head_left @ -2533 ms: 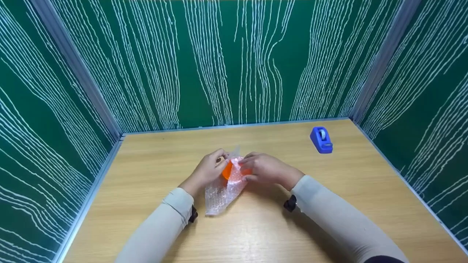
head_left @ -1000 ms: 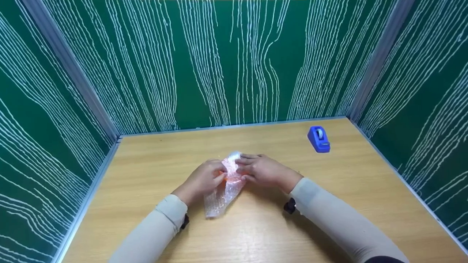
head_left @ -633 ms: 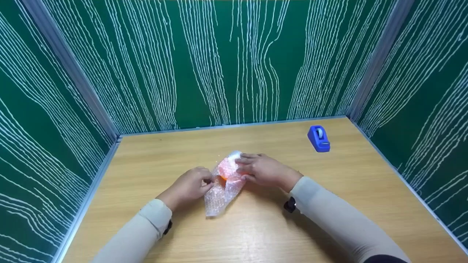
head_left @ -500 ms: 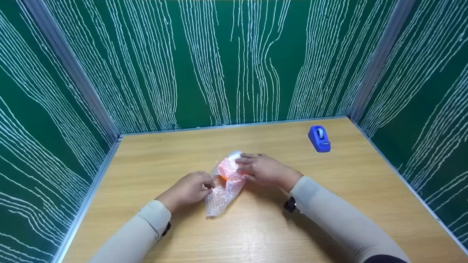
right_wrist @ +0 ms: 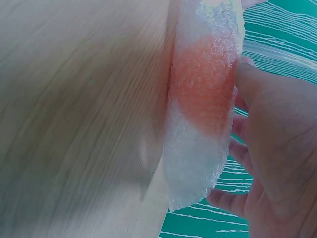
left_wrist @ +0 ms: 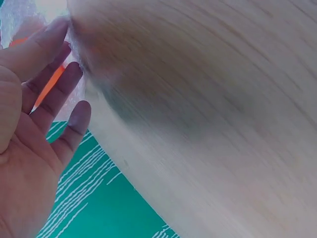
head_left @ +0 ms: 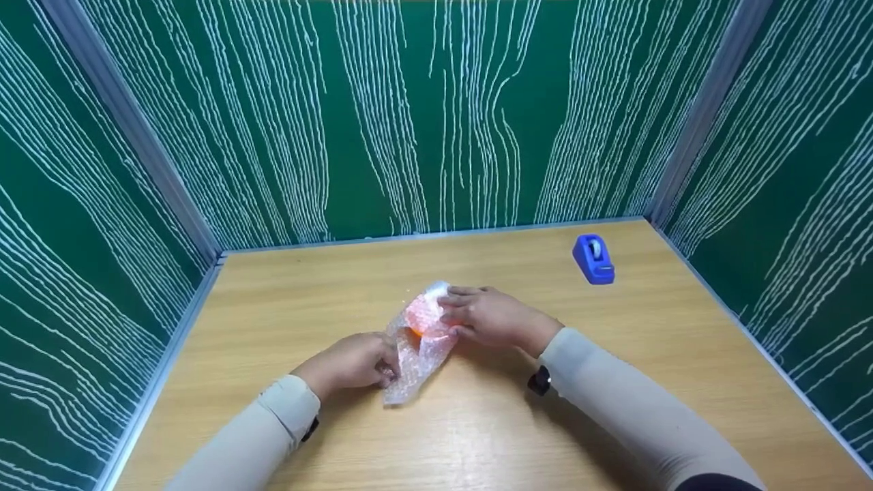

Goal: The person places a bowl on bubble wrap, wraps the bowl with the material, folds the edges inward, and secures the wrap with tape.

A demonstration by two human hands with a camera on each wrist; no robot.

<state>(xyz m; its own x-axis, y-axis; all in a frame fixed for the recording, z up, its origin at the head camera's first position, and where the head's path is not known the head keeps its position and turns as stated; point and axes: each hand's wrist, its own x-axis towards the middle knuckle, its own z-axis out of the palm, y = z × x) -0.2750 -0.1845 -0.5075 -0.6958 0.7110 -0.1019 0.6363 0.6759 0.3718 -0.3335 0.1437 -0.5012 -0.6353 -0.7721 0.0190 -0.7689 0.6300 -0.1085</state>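
Bubble wrap [head_left: 417, 372] around an orange thing [head_left: 424, 315], near the middle of a wooden table [head_left: 286, 293]. Mostly covered, with a sliver of bright orange bare at the fold (shape too hidden to name). Lower end of the wrap flattish and pointed towards the person, upper end with a bright glare.

Left hand [head_left: 358, 361] at the near left edge of the wrap, narrow, with the wrap's edge between thumb and forefinger; remaining fingers loosely bent and a little apart in the left wrist view (forefinger mostly out of sight behind the thumb there). Right hand [head_left: 492, 319] on the other side, fairly wide, with fingers nearly straight and spread, resting against the wrapped part; thumb against the wrap too, lower down.

Pale sleeves [head_left: 617, 399] on both arms, with a small dark device [head_left: 539, 380] below the right wrist and another partly visible below the left. Well apart, towards the far right corner of the table, a blue tape dispenser [head_left: 595, 262] with a whitish roll [head_left: 595, 248] inside. Around the table, green walls [head_left: 361, 208] with wavy white lines (some bunched, some widely spaced), and grey posts [head_left: 133, 126] at the corners.
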